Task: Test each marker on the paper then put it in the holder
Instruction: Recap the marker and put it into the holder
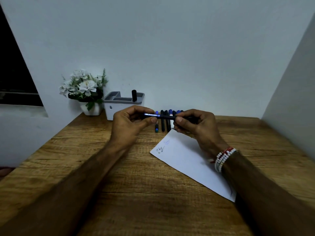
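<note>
Crosswise above the bench [136, 184], the marker [163, 116] hung in the air between both hands, its long axis running left to right, just in front of the row of spare markers [166, 123] that lay pointing away from the person. The left hand [131, 123] was curled round its left part, thumb and fingertips clamped by a blue band. The right hand [194, 123] pinched the other end, which was hidden in its fingers, so I could not tell which end carried the cap. White lettering ran along the blue band, but it was too blurred to read. The paper [184, 160] lay below and nearer, under the right hand, with two small scribbles [161, 149] near its far left corner. By my judgement the right hand was better placed to write. The holder [119, 109], a white box with a grey divided top, stood behind the left hand, with one black marker [134, 95] upright in a right-hand compartment. A pot of white flowers [83, 86] stood to its left. A beaded bracelet [223, 159] circled the right wrist.
</note>
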